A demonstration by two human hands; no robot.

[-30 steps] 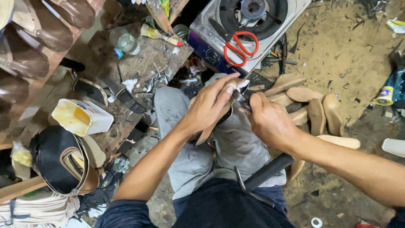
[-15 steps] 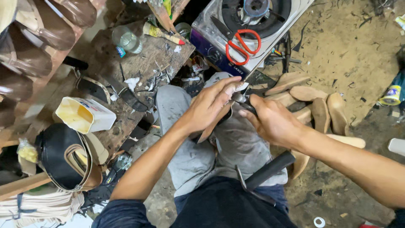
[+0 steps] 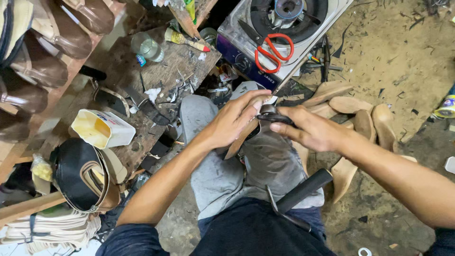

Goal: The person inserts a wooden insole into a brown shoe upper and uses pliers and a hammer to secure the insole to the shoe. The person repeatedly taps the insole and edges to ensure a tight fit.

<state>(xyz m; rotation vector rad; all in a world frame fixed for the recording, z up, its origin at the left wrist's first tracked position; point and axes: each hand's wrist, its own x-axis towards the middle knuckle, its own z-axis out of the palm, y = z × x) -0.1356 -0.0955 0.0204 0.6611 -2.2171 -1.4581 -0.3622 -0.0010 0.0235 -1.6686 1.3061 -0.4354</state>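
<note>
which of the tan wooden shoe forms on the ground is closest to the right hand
The flat-lying form just above the right hand; the others lie farther right or lower.

wooden bench (image 3: 177, 64), brush (image 3: 186, 41), glass (image 3: 147, 47)

Shoemaker's workshop: wooden lasts (image 3: 353, 106), scissors (image 3: 270, 50).

1 scissors (image 3: 274, 50), 1 brush (image 3: 186, 41), 2 hands.
</note>
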